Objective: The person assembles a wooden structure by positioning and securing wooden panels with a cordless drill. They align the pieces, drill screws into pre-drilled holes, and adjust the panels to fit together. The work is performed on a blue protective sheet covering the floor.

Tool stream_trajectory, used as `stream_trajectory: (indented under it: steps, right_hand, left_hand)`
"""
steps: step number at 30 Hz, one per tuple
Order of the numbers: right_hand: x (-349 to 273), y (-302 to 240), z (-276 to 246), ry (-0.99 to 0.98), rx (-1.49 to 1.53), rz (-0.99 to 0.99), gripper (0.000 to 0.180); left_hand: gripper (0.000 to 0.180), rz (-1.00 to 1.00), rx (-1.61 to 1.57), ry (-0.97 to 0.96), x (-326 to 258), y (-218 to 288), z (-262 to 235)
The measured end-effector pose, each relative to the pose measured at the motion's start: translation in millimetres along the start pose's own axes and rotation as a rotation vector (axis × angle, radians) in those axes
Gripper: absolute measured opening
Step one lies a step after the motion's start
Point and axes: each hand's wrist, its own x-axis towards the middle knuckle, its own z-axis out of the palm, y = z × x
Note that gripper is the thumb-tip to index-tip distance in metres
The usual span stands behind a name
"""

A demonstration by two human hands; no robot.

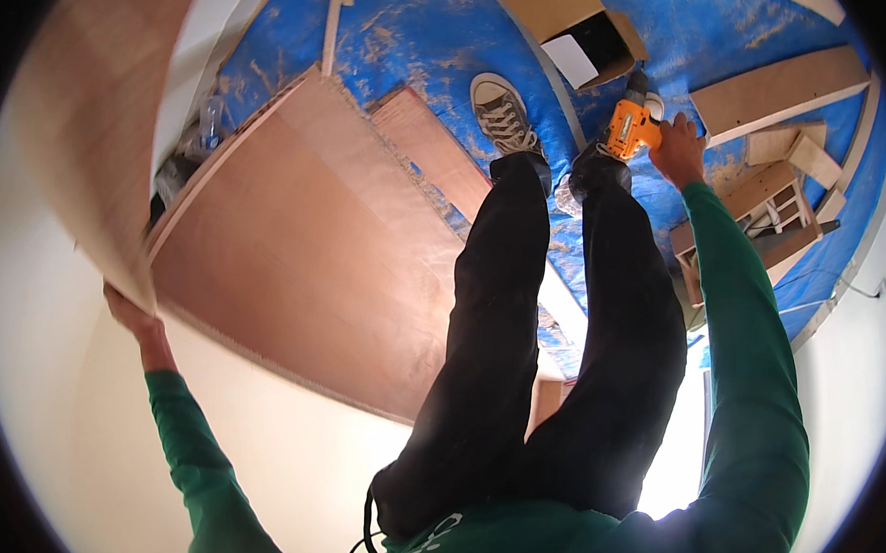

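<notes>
Left hand (pixel 129 315) gripping the lower edge of a tilted plywood panel (pixel 85 145). Right hand (pixel 679 149) closed around an orange drill (pixel 631 126), right of the sneaker (pixel 500 113), above the blue tarp (pixel 430 37).

Left hand (pixel 129 315) at frame left gripping the edge of an upright plywood panel (pixel 80 135), right hand (pixel 677 149) at upper right holding an orange drill (pixel 631 126), brown board (pixel 312 253) on blue tarp (pixel 430 37), grey sneaker (pixel 500 113) at top centre
</notes>
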Motion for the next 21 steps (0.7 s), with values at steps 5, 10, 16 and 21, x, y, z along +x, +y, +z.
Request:
stream_trajectory:
  steps: [5, 10, 16, 21]
  right_hand:
    - [-55, 7, -74, -0.189, -0.010, -0.161, 0.047]
    - [-156, -26, -207, -0.236, 0.145, -0.394, 0.051]
    - [-271, -149, -387, -0.267, 0.258, -0.709, 0.050]
    - [-315, -309, -489, -0.307, 0.503, -0.867, 0.050]
  left_hand:
    - [0.042, -0.158, -0.103, 0.058, -28, 38, 43]
    - [0.028, 0.155, 0.138, 0.121, -45, 53, 65]
    - [0.039, 0.044, -0.136, 0.453, -62, 74, 76]
    - [0.045, -0.146, -0.904, 0.437, -67, 72, 68]
